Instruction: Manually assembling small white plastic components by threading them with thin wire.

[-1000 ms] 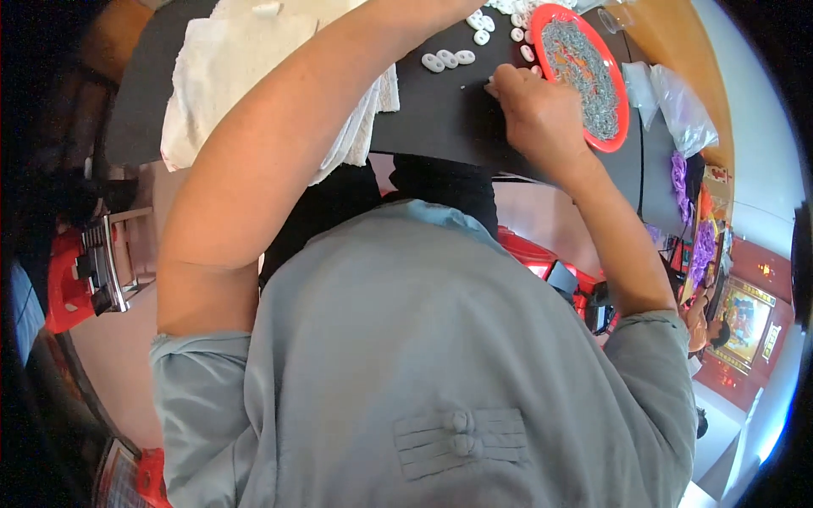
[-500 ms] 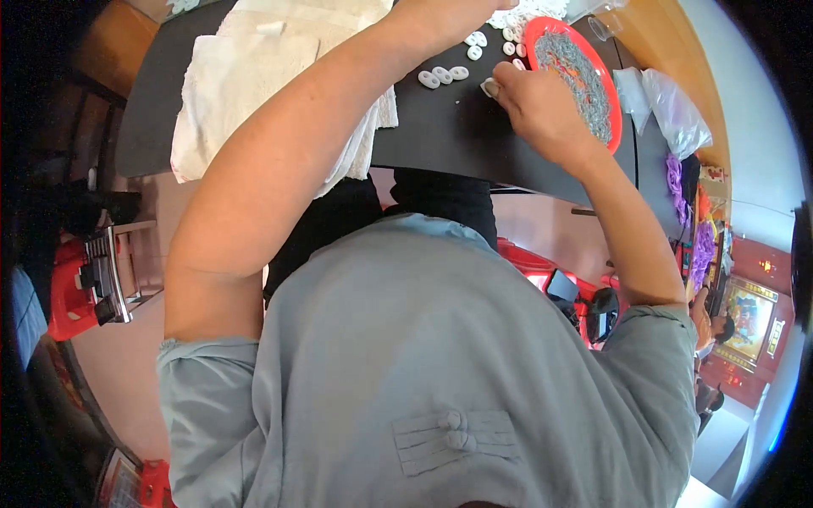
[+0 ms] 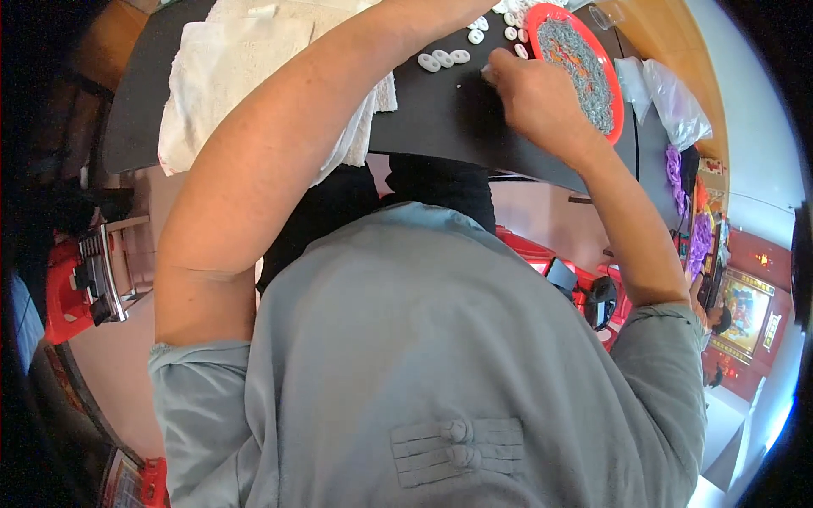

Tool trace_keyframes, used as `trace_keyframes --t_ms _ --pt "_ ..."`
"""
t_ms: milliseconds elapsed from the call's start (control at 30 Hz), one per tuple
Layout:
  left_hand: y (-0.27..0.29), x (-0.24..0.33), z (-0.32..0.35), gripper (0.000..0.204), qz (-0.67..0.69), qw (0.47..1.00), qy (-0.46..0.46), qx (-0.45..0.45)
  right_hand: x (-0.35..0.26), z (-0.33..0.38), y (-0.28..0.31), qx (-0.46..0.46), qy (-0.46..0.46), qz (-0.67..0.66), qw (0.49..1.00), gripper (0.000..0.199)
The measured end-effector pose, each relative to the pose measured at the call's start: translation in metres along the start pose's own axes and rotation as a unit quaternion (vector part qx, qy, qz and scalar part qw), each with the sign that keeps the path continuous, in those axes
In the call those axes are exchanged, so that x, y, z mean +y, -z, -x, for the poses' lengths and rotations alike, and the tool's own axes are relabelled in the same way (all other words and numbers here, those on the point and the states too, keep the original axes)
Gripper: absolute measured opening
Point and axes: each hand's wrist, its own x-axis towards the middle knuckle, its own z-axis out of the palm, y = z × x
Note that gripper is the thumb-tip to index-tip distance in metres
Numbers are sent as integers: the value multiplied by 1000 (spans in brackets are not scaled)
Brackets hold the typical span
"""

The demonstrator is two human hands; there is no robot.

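My right hand [image 3: 542, 97] is closed over the black table, beside a red tray [image 3: 616, 110]. A small whitish piece [image 3: 487, 74] shows at its fingertips, mostly hidden by them. The tray holds a heap of thin grey metal pieces [image 3: 580, 72], perhaps screws or nails. To the left of this hand, white oval plastic pieces with holes [image 3: 444, 59] lie in a short row. More loose white pieces [image 3: 476, 36] lie farther back. My left forearm [image 3: 339, 93] reaches across the table and leaves the picture at the top edge, so the left hand is out of sight.
White cloths [image 3: 229, 76] cover the table's left side. Right of the tray lie clear plastic bags [image 3: 677, 106] and a clear cup [image 3: 605, 15]. Purple strips [image 3: 675, 173] hang near the table's right end. Red chairs [image 3: 68, 292] stand on the floor around.
The view has shifted a little, so the table sits higher in the picture. The left hand's edge has slipped out at the top. My right hand keeps its grip beside the tray.
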Motion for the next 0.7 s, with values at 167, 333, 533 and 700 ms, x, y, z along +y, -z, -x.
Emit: trace_keyframes --t_ms 167,333,533,700 --pt "4 -3 -5 17 23 998 52 -28 -6 -6 7 -30 1 20 999 9" --pt "-4 -16 6 16 -36 999 -38 -16 18 -9 16 -38 -50 -217 974 15" --pt "4 18 11 21 93 957 95 -258 34 2 37 -26 -177 -642 746 22" --pt "-3 18 15 22 28 968 10 -250 42 3 40 -19 -156 -712 685 20"
